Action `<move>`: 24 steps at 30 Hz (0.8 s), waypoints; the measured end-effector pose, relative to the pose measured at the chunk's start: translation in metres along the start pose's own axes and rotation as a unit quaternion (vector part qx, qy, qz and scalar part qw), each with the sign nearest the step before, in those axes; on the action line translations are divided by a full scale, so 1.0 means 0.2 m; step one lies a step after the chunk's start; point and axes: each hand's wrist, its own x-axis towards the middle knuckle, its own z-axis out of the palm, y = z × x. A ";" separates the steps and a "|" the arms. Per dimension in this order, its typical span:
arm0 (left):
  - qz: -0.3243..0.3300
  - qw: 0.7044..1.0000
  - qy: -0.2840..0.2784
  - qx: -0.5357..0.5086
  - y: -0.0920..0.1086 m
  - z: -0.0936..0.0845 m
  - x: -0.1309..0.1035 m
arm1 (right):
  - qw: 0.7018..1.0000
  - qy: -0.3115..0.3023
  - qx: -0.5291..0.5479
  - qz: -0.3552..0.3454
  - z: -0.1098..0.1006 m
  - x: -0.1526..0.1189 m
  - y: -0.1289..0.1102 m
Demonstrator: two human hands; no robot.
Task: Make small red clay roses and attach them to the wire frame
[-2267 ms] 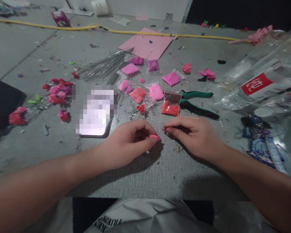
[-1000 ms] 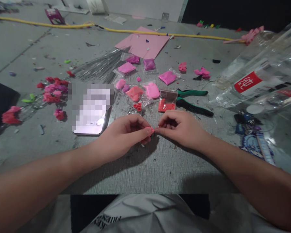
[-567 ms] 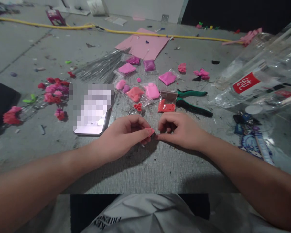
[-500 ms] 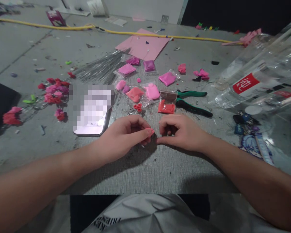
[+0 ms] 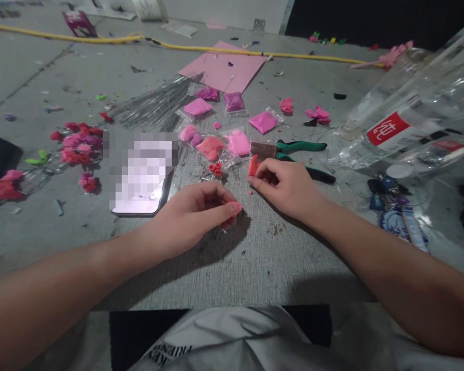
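My left hand (image 5: 201, 214) is closed in a pinch on a small coral-pink piece of clay (image 5: 235, 207), just above the table. At its right, my right hand (image 5: 282, 185) rests with curled fingers on the bag of red-orange clay (image 5: 254, 164), thumb and index fingertip at its lower left corner. A tiny red ball (image 5: 251, 192) lies below those fingertips. Behind the left hand is a small red flower (image 5: 215, 168). Bags of pink clay (image 5: 237, 142) and coral clay (image 5: 211, 148) lie beyond the hands.
Green-handled pliers (image 5: 303, 146) lie behind my right hand. A phone (image 5: 141, 178) is left of centre, with clay flowers (image 5: 81, 144) and thin wires (image 5: 154, 105) around it. Clear plastic bottles (image 5: 390, 131) lie at the right. A yellow cable (image 5: 209, 50) crosses the back.
My right hand has moved up and away from the left hand onto the red-orange clay bag. The tiny red ball now shows on the table. The whole view has shifted slightly.
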 end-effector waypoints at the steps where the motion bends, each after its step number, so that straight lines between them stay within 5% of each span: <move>1: 0.001 1.000 0.000 -0.001 0.00 0.00 0.00 | 1.000 -0.007 -0.017 0.000 0.01 0.01 0.00; 11: 0.000 1.000 0.003 0.008 0.01 0.00 -0.01 | 0.991 -0.097 -0.028 -0.082 -0.02 -0.06 0.00; 20: -0.007 1.000 0.003 0.013 0.00 -0.01 -0.01 | 0.995 -0.069 0.075 -0.001 -0.05 -0.02 0.03; 24: -0.008 1.000 0.003 0.011 0.00 0.00 -0.01 | 0.999 -0.043 0.019 -0.013 -0.03 0.00 0.03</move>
